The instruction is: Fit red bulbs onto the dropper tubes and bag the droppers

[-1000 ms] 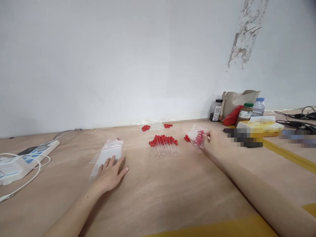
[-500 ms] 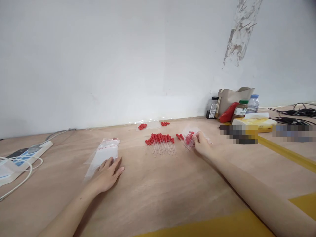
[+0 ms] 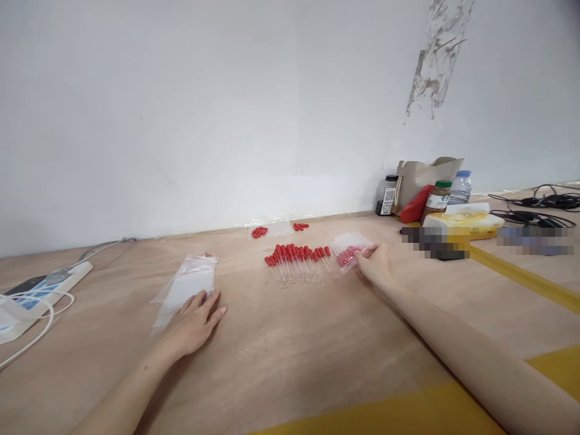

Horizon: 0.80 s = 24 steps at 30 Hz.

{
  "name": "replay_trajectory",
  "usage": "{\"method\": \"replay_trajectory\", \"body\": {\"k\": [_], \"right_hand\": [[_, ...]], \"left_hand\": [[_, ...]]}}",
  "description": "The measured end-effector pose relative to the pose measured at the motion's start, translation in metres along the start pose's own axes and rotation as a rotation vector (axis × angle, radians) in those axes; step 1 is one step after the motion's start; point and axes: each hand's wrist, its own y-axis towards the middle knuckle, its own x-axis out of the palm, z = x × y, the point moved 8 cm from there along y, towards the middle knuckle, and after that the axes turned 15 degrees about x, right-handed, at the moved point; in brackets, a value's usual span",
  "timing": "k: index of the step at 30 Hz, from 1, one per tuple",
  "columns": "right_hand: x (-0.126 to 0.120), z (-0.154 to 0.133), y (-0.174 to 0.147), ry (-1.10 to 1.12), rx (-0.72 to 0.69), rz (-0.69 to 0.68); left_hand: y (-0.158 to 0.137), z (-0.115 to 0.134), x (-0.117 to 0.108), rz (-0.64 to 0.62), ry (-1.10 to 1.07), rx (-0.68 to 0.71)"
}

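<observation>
My left hand [image 3: 196,321] lies with fingers spread on the lower end of a stack of clear zip bags [image 3: 194,281]. At the right, my right hand [image 3: 375,264] pinches the near edge of a clear plastic bag [image 3: 348,241]. Several droppers with red bulbs [image 3: 347,256] show through that bag, bulbs toward me. Between my hands a row of glass-like droppers [image 3: 292,257] lies on the table, red bulbs pointing to the wall and thin clear stems toward me.
Along the wall lie clear bags with red-bulbed droppers [image 3: 259,232]. A power strip [image 3: 67,281] with white cables is at the left. At the right stand a black-capped bottle [image 3: 387,196], a beige bag [image 3: 414,178], a green-lidded jar [image 3: 438,199] and a tissue pack [image 3: 462,225].
The bag in my right hand has turned, its droppers' bulbs now facing me. Loose droppers beside it now lie against the row's right end. My left hand stays on the stack.
</observation>
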Motion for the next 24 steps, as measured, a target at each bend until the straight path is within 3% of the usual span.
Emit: {"method": "replay_trajectory", "body": {"k": [3, 11, 21, 24], "right_hand": [[-0.018, -0.005, -0.009, -0.112, -0.016, 0.181], [-0.009, -0.037, -0.036, -0.309, -0.307, 0.15], [-0.001, -0.041, -0.043, -0.4, -0.401, 0.132], [0.0, -0.04, -0.043, -0.41, -0.416, 0.128]], "left_hand": [[0.001, 0.004, -0.004, 0.026, 0.035, 0.0], [-0.002, 0.007, -0.015, 0.006, 0.149, -0.085], [-0.006, 0.023, -0.034, 0.104, 0.252, -0.061], [-0.004, 0.022, -0.022, 0.005, 0.286, -0.095]]}}
